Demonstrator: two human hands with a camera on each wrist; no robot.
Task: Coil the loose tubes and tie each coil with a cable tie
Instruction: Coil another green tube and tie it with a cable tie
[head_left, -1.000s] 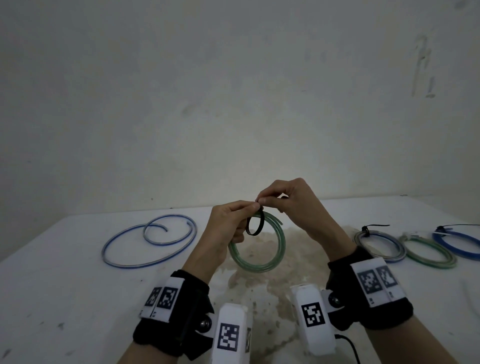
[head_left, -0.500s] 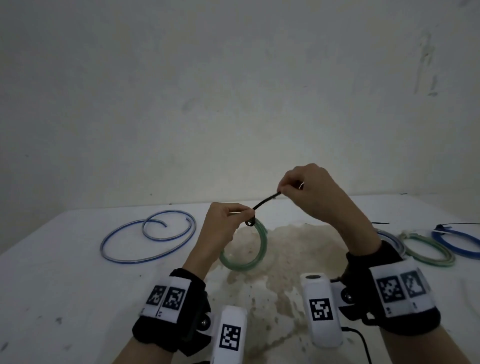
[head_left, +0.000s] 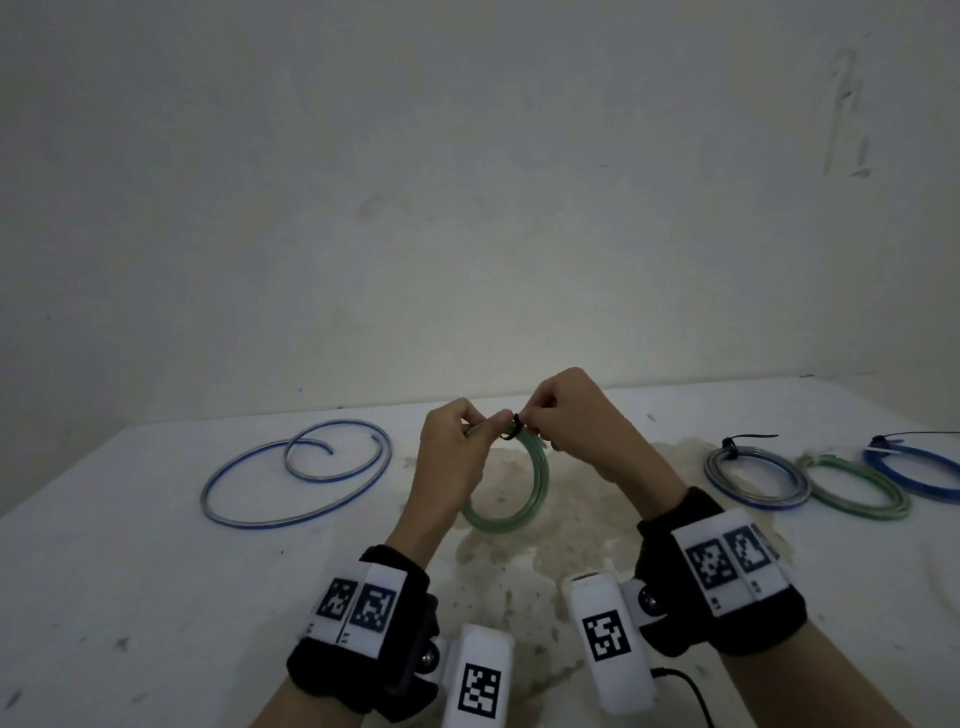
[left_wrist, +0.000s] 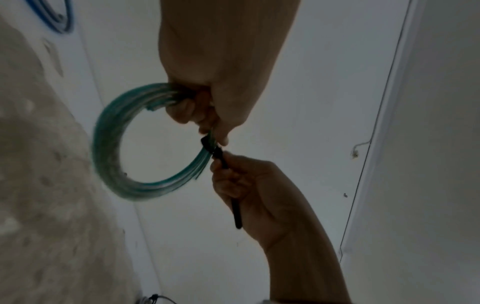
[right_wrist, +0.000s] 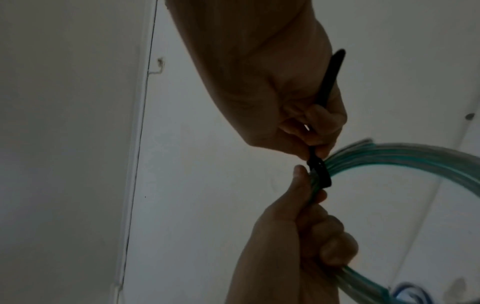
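Note:
A green tube coil (head_left: 524, 499) hangs above the white table (head_left: 156, 597), held up in the middle of the head view. My left hand (head_left: 488, 423) grips the coil's top between thumb and curled fingers (left_wrist: 187, 111). A black cable tie (head_left: 514, 423) is wrapped tightly round the coil (right_wrist: 389, 156) right beside that grip. My right hand (head_left: 530, 418) pinches the tie (right_wrist: 330, 82) just behind its head. The tie's tail (left_wrist: 235, 211) runs back across the right palm.
A loose blue tube (head_left: 296, 473) lies in a spiral at the left. Three tied coils lie at the right: grey-blue (head_left: 756, 475), pale green (head_left: 857, 488) and blue (head_left: 914, 467). A brown stain (head_left: 571, 519) covers the table's middle. A wall stands behind the table.
The right hand pulled the tie's tail up and right, shrinking its loop tight on the coil, then came back down beside the left hand. The coil turned more edge-on.

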